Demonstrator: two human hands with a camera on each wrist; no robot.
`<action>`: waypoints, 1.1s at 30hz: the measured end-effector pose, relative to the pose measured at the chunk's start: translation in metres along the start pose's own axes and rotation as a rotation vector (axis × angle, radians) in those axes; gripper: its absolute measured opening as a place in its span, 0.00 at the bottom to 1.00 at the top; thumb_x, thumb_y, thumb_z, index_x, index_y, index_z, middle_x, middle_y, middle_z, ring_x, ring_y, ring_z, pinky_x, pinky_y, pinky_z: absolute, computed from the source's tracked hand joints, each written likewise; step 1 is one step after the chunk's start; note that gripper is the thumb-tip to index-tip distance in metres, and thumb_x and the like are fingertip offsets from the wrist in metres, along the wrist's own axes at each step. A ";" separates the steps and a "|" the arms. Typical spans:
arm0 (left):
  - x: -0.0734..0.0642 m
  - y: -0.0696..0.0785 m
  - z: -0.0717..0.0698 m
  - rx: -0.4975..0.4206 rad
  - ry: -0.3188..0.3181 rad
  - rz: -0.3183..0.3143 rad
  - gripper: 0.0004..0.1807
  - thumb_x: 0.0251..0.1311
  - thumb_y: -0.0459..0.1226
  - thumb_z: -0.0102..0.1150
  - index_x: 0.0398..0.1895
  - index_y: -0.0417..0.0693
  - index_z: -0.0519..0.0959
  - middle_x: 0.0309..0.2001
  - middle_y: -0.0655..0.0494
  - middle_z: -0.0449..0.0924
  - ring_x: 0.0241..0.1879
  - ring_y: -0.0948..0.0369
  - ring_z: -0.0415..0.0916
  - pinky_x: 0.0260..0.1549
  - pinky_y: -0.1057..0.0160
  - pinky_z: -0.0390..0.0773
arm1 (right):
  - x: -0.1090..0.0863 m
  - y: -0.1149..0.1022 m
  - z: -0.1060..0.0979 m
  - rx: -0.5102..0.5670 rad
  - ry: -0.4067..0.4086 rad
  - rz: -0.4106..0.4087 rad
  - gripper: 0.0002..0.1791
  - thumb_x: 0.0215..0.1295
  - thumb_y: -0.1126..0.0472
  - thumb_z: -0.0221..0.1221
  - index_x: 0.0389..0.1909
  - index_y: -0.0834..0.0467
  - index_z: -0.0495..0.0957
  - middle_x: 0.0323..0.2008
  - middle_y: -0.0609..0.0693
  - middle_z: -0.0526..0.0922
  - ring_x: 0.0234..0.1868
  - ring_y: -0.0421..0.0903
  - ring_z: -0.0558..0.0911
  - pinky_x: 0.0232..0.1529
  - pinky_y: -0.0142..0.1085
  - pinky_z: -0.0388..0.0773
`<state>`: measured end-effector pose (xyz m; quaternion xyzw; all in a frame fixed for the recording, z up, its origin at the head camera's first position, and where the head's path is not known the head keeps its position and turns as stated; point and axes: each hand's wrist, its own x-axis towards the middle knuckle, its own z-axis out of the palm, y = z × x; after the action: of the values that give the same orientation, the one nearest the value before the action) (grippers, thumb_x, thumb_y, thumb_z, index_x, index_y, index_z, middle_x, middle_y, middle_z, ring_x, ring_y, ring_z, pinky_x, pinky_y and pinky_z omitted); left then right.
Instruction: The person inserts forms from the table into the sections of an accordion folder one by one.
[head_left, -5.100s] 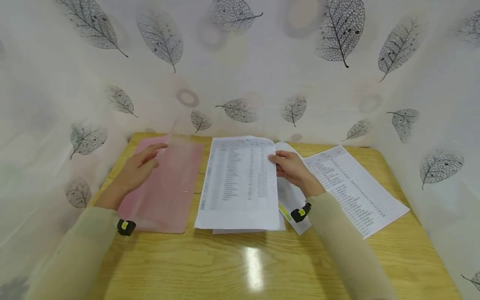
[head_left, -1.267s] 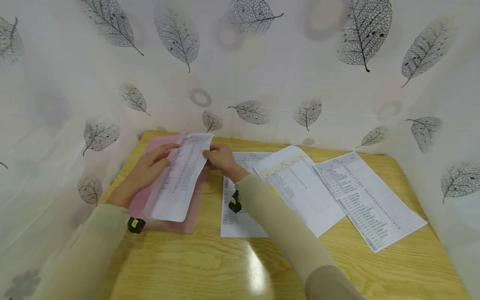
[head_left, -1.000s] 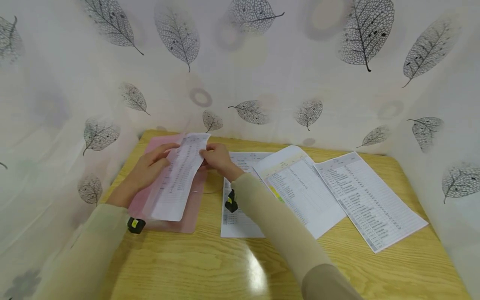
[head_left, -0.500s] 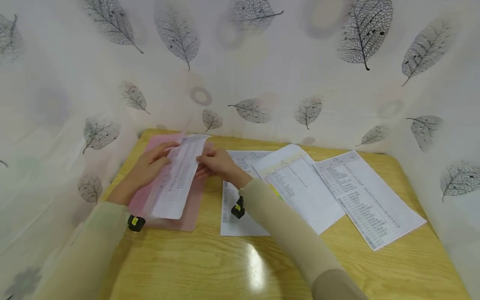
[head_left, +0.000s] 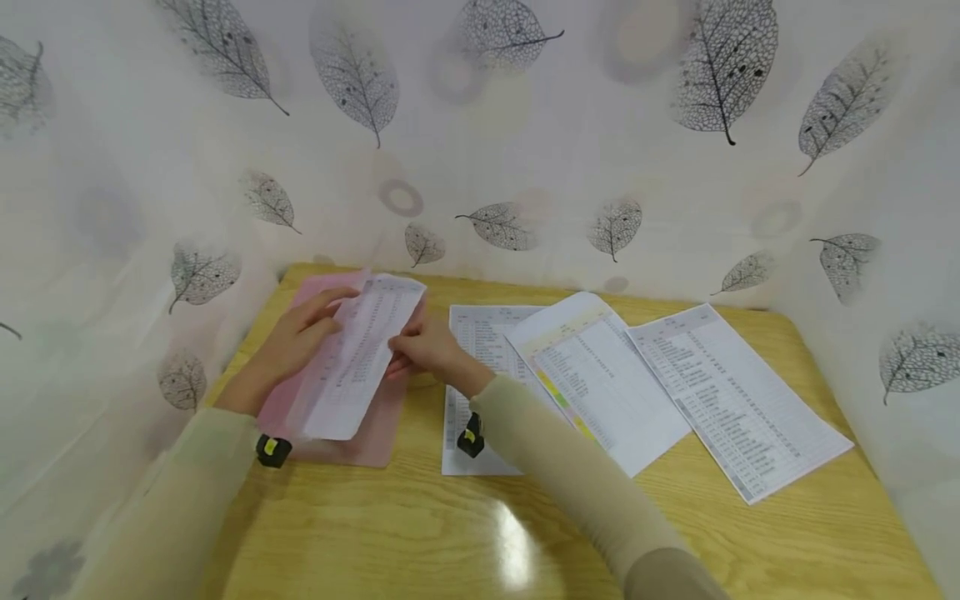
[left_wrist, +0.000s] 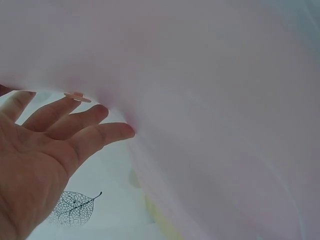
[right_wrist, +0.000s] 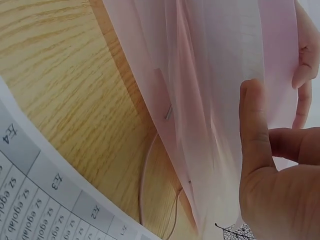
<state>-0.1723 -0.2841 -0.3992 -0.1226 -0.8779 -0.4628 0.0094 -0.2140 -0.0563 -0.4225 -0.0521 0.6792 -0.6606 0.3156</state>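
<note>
A translucent pink document folder (head_left: 382,433) lies at the table's left with its top flap raised. The fingertips of my left hand (head_left: 288,346) touch the flap's outer side, fingers mostly straight; a small pale button (left_wrist: 77,96) shows beside them in the left wrist view. A printed sheet of paper (head_left: 360,367) stands slanted inside the folder, partly behind the see-through flap. My right hand (head_left: 431,346) pinches the sheet's right edge, thumb on the printed face. In the right wrist view the thumb (right_wrist: 255,130) lies on the paper, and part of the left hand shows beyond the flap.
Three printed areas of paper lie right of the folder: a sheet (head_left: 472,454) partly under my right forearm, an overlapping one with coloured cells (head_left: 622,392), and a tilted one (head_left: 738,400). A thin cord (right_wrist: 145,175) runs beside the folder. Leaf-patterned curtain (head_left: 510,150) encloses the wooden table (head_left: 420,533).
Since the oldest frame, the right hand has brought a sheet from the middle pile left into the folder. Lately it has slid down the sheet's edge. The left hand keeps the flap raised.
</note>
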 end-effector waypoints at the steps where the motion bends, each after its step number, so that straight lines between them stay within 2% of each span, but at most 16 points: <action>1: 0.000 -0.001 0.001 -0.002 0.001 0.005 0.27 0.74 0.27 0.48 0.74 0.45 0.70 0.79 0.39 0.62 0.75 0.31 0.63 0.66 0.34 0.68 | -0.001 0.001 0.000 0.004 0.004 0.006 0.10 0.74 0.70 0.57 0.32 0.70 0.80 0.20 0.55 0.84 0.19 0.44 0.86 0.30 0.37 0.88; 5: 0.000 -0.003 0.001 -0.011 -0.010 0.011 0.27 0.73 0.27 0.48 0.74 0.43 0.70 0.80 0.38 0.61 0.75 0.29 0.61 0.68 0.31 0.65 | -0.002 0.001 0.003 0.015 0.010 0.027 0.08 0.75 0.68 0.57 0.33 0.67 0.79 0.21 0.56 0.84 0.19 0.45 0.87 0.29 0.37 0.87; 12: 0.000 -0.005 0.000 -0.043 -0.034 -0.023 0.27 0.74 0.27 0.48 0.75 0.43 0.69 0.81 0.39 0.59 0.77 0.30 0.58 0.70 0.31 0.63 | 0.001 0.000 0.007 0.016 0.025 0.045 0.09 0.75 0.67 0.58 0.33 0.65 0.80 0.22 0.57 0.85 0.20 0.46 0.87 0.27 0.36 0.87; 20: 0.000 -0.003 -0.001 -0.031 -0.003 -0.023 0.27 0.73 0.27 0.48 0.75 0.44 0.70 0.80 0.41 0.60 0.77 0.32 0.60 0.72 0.32 0.62 | 0.004 0.001 0.011 0.003 0.045 0.049 0.07 0.74 0.67 0.59 0.34 0.64 0.79 0.23 0.59 0.87 0.19 0.45 0.87 0.29 0.39 0.88; 29: -0.002 -0.004 -0.002 -0.028 0.028 -0.003 0.27 0.73 0.27 0.49 0.73 0.44 0.71 0.79 0.42 0.63 0.76 0.34 0.62 0.71 0.33 0.62 | 0.010 -0.001 0.019 -0.003 0.068 0.005 0.09 0.72 0.69 0.58 0.29 0.64 0.78 0.21 0.59 0.85 0.17 0.45 0.85 0.27 0.39 0.87; 33: -0.002 -0.006 -0.002 -0.026 0.030 -0.004 0.26 0.74 0.28 0.49 0.74 0.45 0.70 0.80 0.42 0.61 0.76 0.32 0.62 0.71 0.32 0.62 | 0.011 -0.001 0.020 0.009 0.103 0.017 0.06 0.70 0.68 0.57 0.33 0.66 0.79 0.24 0.63 0.88 0.17 0.46 0.85 0.27 0.40 0.87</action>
<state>-0.1722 -0.2890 -0.4030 -0.1138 -0.8718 -0.4760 0.0201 -0.2128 -0.0789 -0.4242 -0.0110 0.6920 -0.6627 0.2861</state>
